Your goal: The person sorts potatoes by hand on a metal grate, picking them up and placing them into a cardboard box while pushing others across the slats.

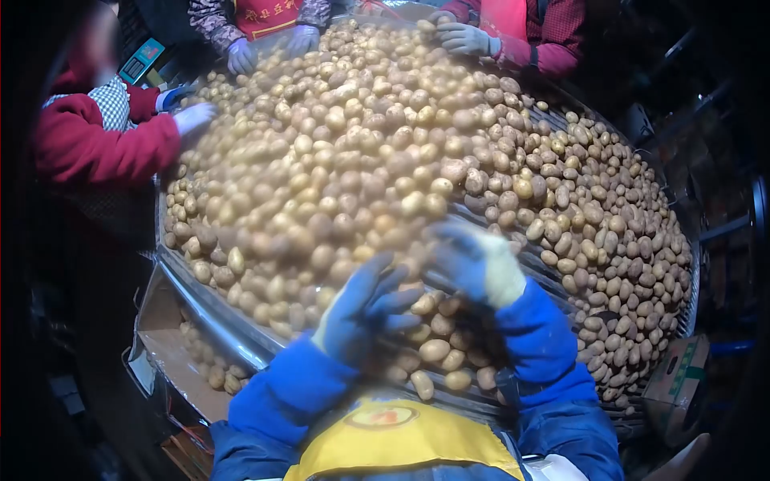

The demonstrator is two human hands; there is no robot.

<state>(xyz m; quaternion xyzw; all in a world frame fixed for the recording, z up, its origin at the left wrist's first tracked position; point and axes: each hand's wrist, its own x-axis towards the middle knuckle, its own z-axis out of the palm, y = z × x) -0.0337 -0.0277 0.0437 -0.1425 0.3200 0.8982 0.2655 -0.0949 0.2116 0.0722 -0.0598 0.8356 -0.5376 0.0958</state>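
Observation:
A big heap of potatoes (pixel 361 144) covers a round slatted table (pixel 553 282) before me, its left part blurred. My left hand (pixel 365 309), in a blue-grey glove, is at the near side of the heap with its fingers spread and nothing held in them. My right hand (pixel 473 260), in a blue glove with a pale cuff, reaches in over the potatoes, fingers stretched out to the left and slightly smeared. Between my wrists lie several loose potatoes (pixel 434 349) on the slats, close to my yellow apron (pixel 401 441).
A metal rim (pixel 212 309) edges the table. Below it at left, an opened cardboard box (pixel 164 341) holds potatoes. Another carton (pixel 678 385) stands at lower right. Three other people's gloved hands (pixel 195 118) are around the far and left edges. A teal device (pixel 143 62) sits at upper left.

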